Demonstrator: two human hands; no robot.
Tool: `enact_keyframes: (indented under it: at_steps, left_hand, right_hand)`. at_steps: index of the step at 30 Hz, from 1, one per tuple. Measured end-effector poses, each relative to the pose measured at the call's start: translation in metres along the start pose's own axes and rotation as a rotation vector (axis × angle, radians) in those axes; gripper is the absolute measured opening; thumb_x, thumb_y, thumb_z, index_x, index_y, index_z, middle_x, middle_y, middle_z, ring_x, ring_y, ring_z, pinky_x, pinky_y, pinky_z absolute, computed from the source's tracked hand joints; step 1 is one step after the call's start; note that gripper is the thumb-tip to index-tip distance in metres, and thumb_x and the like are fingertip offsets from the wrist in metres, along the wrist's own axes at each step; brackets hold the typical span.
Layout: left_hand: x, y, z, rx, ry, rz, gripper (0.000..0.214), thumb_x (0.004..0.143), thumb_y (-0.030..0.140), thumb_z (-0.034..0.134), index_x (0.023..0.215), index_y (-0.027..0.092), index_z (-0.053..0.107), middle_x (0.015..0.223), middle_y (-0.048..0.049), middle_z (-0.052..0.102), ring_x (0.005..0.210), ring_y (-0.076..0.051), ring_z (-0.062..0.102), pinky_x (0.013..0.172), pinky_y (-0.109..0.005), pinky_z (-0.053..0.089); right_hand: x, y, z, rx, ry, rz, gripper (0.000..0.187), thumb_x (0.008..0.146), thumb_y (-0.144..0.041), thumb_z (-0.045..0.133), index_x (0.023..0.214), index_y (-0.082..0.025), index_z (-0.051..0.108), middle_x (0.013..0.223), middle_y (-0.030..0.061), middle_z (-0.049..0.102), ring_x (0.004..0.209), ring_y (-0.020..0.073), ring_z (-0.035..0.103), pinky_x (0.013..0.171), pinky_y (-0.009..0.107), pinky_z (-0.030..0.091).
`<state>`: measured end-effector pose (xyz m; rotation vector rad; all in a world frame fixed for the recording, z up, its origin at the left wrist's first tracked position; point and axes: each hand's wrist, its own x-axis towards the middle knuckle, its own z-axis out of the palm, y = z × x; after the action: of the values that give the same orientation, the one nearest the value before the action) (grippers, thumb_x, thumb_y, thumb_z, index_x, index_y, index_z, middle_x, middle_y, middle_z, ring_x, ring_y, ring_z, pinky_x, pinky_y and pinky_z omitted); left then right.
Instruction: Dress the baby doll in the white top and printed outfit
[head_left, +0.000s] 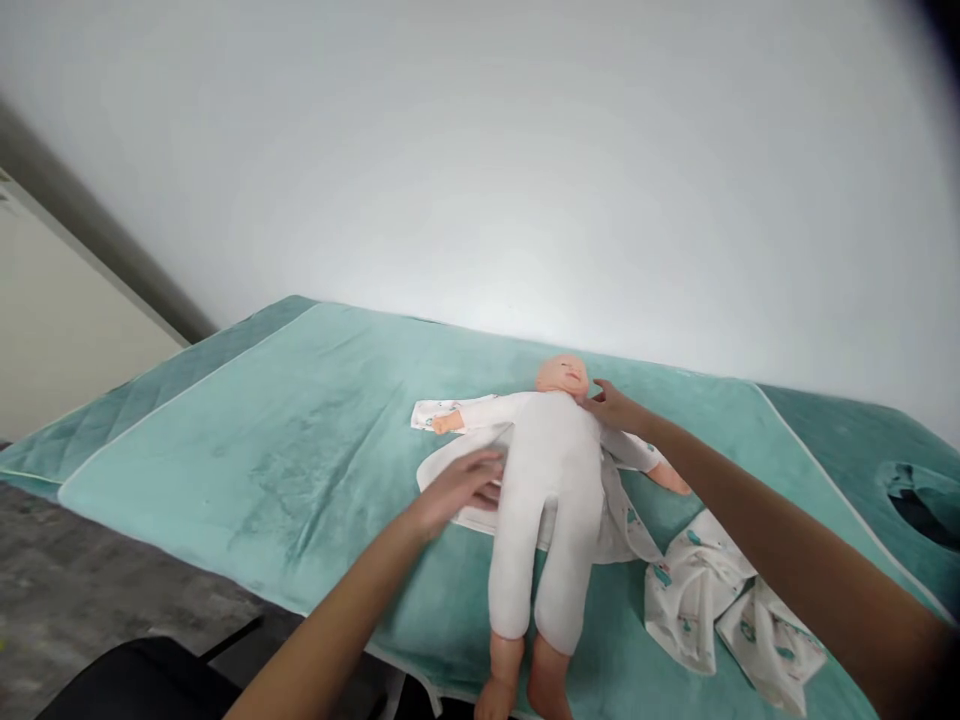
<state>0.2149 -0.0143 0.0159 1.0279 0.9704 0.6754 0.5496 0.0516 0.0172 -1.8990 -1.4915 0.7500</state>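
A baby doll (555,450) with a white cloth body lies on its back, head toward the wall. Beneath it a white printed baby shirt (630,525) is spread open. The doll's arm on the right goes through a sleeve; its other arm rests on top of the left sleeve (425,412). My left hand (463,487) is open beside the doll's hip, over the shirt's left panel, fingers slightly spread. By the doll's neck and shoulder is my right hand (613,408), with its visible fingers apart. I cannot make out any cloth between them.
White printed baby pants (701,590) lie crumpled to the right of the doll, partly behind my right forearm. A green cover (225,450) lies over the bed, which meets a white wall (480,150). A dark oval patch (922,503) shows at far right.
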Motion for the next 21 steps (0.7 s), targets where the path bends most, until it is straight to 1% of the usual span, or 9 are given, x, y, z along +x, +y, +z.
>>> enact_keyframes:
  at_steps: [2, 4, 6, 8, 10, 12, 14, 17, 21]
  left_hand:
    - [0.019, 0.017, -0.023, 0.203, 0.212, 0.176, 0.029, 0.081, 0.035, 0.066, 0.106, 0.019, 0.066, 0.091, -0.0053, 0.072, 0.083, -0.019, 0.068, 0.076, -0.031, 0.055]
    - [0.047, 0.032, -0.045, 0.393, 0.412, 0.322, 0.022, 0.081, 0.03, 0.062, 0.101, 0.02, 0.067, 0.094, -0.0043, 0.073, 0.09, -0.019, 0.066, 0.08, -0.03, 0.053]
    - [0.077, 0.044, -0.063, 0.555, 0.52, 0.351, 0.02, 0.078, 0.024, 0.06, 0.095, 0.019, 0.068, 0.094, -0.0041, 0.073, 0.09, -0.019, 0.065, 0.081, -0.028, 0.051]
    - [0.102, 0.049, -0.078, 0.654, 0.436, 0.248, 0.017, 0.072, 0.023, 0.063, 0.087, 0.018, 0.07, 0.085, -0.0039, 0.073, 0.084, -0.02, 0.065, 0.074, -0.026, 0.05]
    - [0.12, 0.05, -0.09, 0.675, 0.22, 0.13, 0.017, 0.067, 0.025, 0.066, 0.08, 0.018, 0.072, 0.077, -0.0035, 0.072, 0.076, -0.02, 0.064, 0.065, -0.025, 0.047]
    - [0.129, 0.047, -0.1, 0.618, -0.007, 0.067, 0.021, 0.065, 0.03, 0.068, 0.081, 0.018, 0.073, 0.074, -0.003, 0.071, 0.068, -0.018, 0.062, 0.059, -0.025, 0.045]
    - [0.133, 0.042, -0.11, 0.521, -0.164, 0.056, 0.028, 0.066, 0.035, 0.07, 0.088, 0.018, 0.074, 0.075, -0.0024, 0.07, 0.063, -0.016, 0.059, 0.056, -0.024, 0.043]
    - [0.137, 0.035, -0.123, 0.439, -0.26, 0.101, 0.033, 0.069, 0.039, 0.071, 0.094, 0.018, 0.074, 0.083, -0.0031, 0.072, 0.067, -0.015, 0.059, 0.056, -0.023, 0.042]
    - [0.14, 0.028, -0.134, 0.424, -0.192, 0.194, 0.034, 0.074, 0.047, 0.068, 0.091, 0.017, 0.071, 0.081, -0.0032, 0.069, 0.067, -0.015, 0.057, 0.057, -0.024, 0.041]
  right_hand:
    - [-0.014, -0.015, 0.004, -0.154, 0.168, -0.13, 0.075, 0.082, -0.057, 0.066, 0.14, -0.014, 0.046, 0.128, 0.0189, 0.059, 0.113, 0.0316, 0.059, 0.097, 0.043, 0.049]
    - [-0.032, -0.039, 0.015, -0.268, 0.281, -0.311, 0.061, 0.088, -0.052, 0.059, 0.136, -0.016, 0.049, 0.132, 0.0192, 0.054, 0.121, 0.0334, 0.053, 0.101, 0.047, 0.045]
    - [-0.048, -0.068, 0.035, -0.37, 0.258, -0.493, 0.047, 0.092, -0.045, 0.055, 0.131, -0.019, 0.053, 0.132, 0.0179, 0.054, 0.125, 0.0337, 0.049, 0.104, 0.05, 0.042]
    - [-0.055, -0.096, 0.061, -0.474, 0.133, -0.635, 0.039, 0.093, -0.038, 0.055, 0.129, -0.021, 0.055, 0.132, 0.0159, 0.054, 0.126, 0.0321, 0.048, 0.105, 0.048, 0.041]
    - [-0.049, -0.117, 0.09, -0.564, -0.04, -0.715, 0.037, 0.094, -0.033, 0.055, 0.128, -0.02, 0.056, 0.133, 0.0141, 0.055, 0.125, 0.0292, 0.05, 0.105, 0.044, 0.041]
    - [-0.033, -0.128, 0.118, -0.654, -0.219, -0.72, 0.037, 0.095, -0.035, 0.056, 0.127, -0.017, 0.057, 0.13, 0.0134, 0.059, 0.12, 0.0286, 0.054, 0.102, 0.042, 0.043]
    - [-0.013, -0.13, 0.139, -0.729, -0.357, -0.681, 0.039, 0.095, -0.042, 0.056, 0.126, -0.018, 0.057, 0.123, 0.0121, 0.063, 0.112, 0.029, 0.058, 0.096, 0.042, 0.044]
    - [0.008, -0.124, 0.156, -0.775, -0.419, -0.651, 0.041, 0.096, -0.05, 0.054, 0.125, -0.022, 0.057, 0.115, 0.0091, 0.067, 0.105, 0.0278, 0.061, 0.088, 0.039, 0.045]
    - [0.007, -0.119, 0.146, -0.789, -0.332, -0.664, 0.032, 0.097, -0.052, 0.052, 0.109, -0.023, 0.059, 0.11, 0.007, 0.066, 0.103, 0.0245, 0.06, 0.086, 0.036, 0.043]
